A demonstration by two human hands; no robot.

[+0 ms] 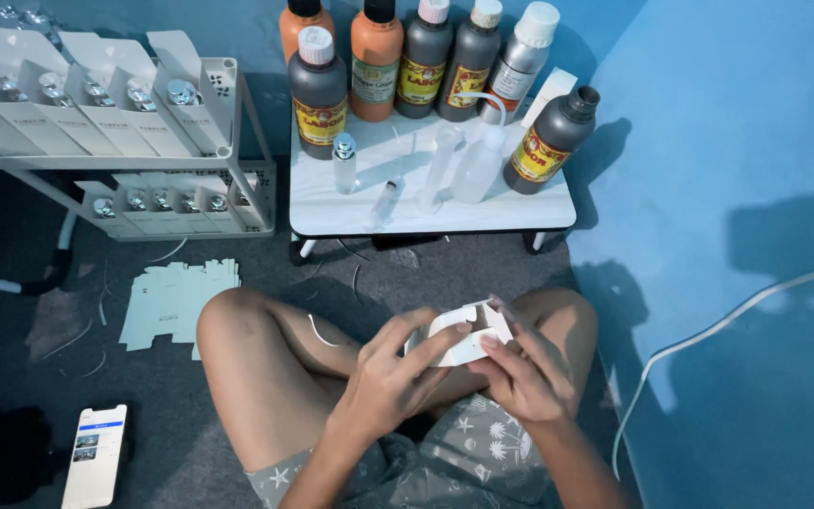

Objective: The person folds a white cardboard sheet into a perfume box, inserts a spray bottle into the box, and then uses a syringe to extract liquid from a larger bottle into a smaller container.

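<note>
Hands meet at lower centre of the frame: the left hand [390, 375] and right hand [520, 372] both grasp a small white carton [461, 332], fingers curled round it. Its long axis runs left to right between them, above the crossed legs, with a low white table [332, 209] of bottles [376, 55] beyond.

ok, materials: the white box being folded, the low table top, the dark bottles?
White box: likely thin matte cardboard, with creased flaps bending under both hands. Table top: white with faint veining, marble-look laminate or plastic, unclear. Dark bottles: apparently opaque grey plastic, with a dull sheen and white caps.
</note>
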